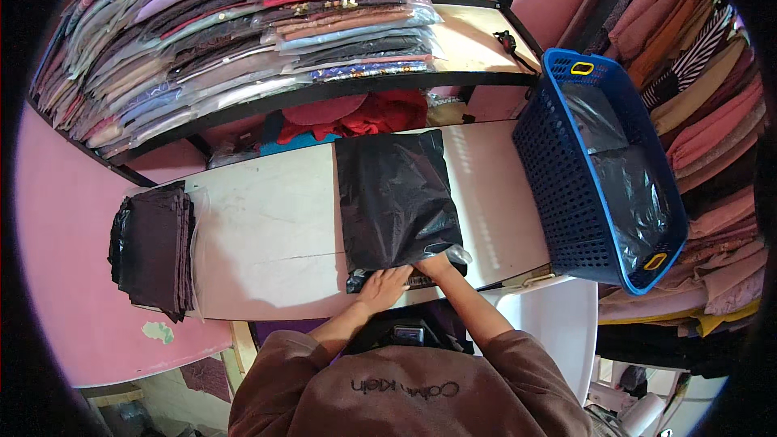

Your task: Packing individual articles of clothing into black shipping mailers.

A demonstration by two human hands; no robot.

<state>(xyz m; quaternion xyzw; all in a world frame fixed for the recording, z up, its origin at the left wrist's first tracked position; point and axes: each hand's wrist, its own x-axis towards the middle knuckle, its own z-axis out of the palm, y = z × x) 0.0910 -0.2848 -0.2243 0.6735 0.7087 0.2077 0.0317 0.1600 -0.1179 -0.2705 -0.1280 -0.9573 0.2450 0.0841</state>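
A folded black garment in a clear plastic bag (396, 198) lies flat on the white table in front of me. At its near edge, my left hand (384, 290) rests on the bag with its fingers stretched out. Close beside it, my right hand (435, 265) reaches in at the same near edge. The fingers of this hand are hidden by the black fabric or plastic, so what they grip cannot be made out. A loose bit of clear plastic (459, 254) sticks out just right of that hand.
A stack of folded dark garments (154, 247) sits at the table's left end. To the right stands a blue perforated basket (566, 202) holding black plastic-wrapped packages (631, 194). Bagged clothes (348, 24) fill the shelf behind the table (267, 243). Clothes (716, 137) hang at far right.
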